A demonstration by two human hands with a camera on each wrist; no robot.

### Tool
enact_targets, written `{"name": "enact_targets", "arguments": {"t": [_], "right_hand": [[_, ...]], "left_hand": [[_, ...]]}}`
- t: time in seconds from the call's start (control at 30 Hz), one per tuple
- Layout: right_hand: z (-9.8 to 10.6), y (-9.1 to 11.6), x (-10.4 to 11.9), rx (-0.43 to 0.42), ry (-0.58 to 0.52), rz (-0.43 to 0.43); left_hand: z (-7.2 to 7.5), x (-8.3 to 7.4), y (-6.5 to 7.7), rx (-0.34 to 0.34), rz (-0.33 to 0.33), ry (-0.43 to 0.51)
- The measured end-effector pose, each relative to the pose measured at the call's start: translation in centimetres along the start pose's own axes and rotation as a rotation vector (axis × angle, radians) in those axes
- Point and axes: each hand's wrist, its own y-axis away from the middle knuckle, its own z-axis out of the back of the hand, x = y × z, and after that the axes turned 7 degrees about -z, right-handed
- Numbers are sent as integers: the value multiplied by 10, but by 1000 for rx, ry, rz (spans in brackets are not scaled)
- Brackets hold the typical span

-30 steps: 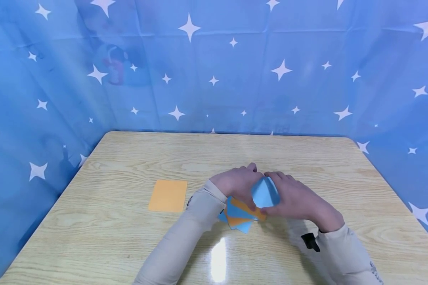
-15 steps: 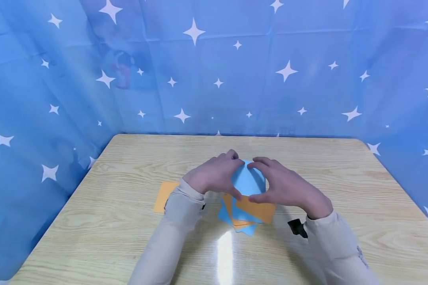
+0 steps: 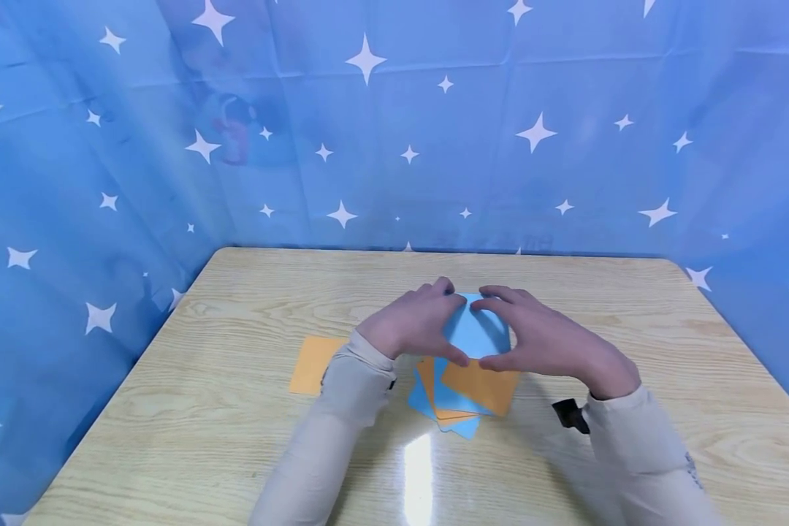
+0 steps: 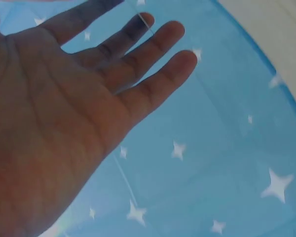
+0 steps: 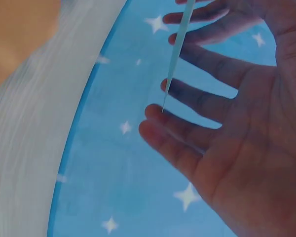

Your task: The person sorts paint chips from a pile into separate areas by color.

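A square blue paper card (image 3: 478,329) stands between both hands, above a pile of blue and orange cards (image 3: 483,391). My left hand (image 3: 414,318) holds its left side, with thumb at the lower edge and index finger near the top. On the other side my right hand (image 3: 546,336) holds it the same way. Edge-on, the blue card (image 5: 176,52) looks like a thin strip in the right wrist view, fingertips against it. The left wrist view has the left palm (image 4: 54,113), its remaining fingers extended. Parts of the card lie hidden behind the fingers.
A single orange square card (image 3: 312,361) lies left of the pile, partly covered by the left sleeve (image 3: 342,409). The wooden table (image 3: 191,409) has a bright reflection near the front. A blue starry curtain (image 3: 394,146) hangs behind it.
Both hands have risen from the pile with the blue card, uncovering more of the top orange card. The left forearm now partly covers the separate orange card. In the last half second, little has changed.
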Motion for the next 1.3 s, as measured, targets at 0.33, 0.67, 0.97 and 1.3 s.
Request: {"name": "enact_targets", "arguments": {"t": [0.33, 0.67, 0.97, 1.3], "right_hand": [[18, 39, -66, 40, -42, -27], [27, 71, -122, -10, 6, -67], [11, 69, -142, 40, -29, -69], [-9, 64, -157, 97, -58, -66]], "left_hand": [[-21, -56, -57, 69, -48, -224], [-47, -111, -104, 55, 2, -214], [-71, -125, -116, 79, 83, -246], [-94, -134, -128, 142, 179, -287]]}}
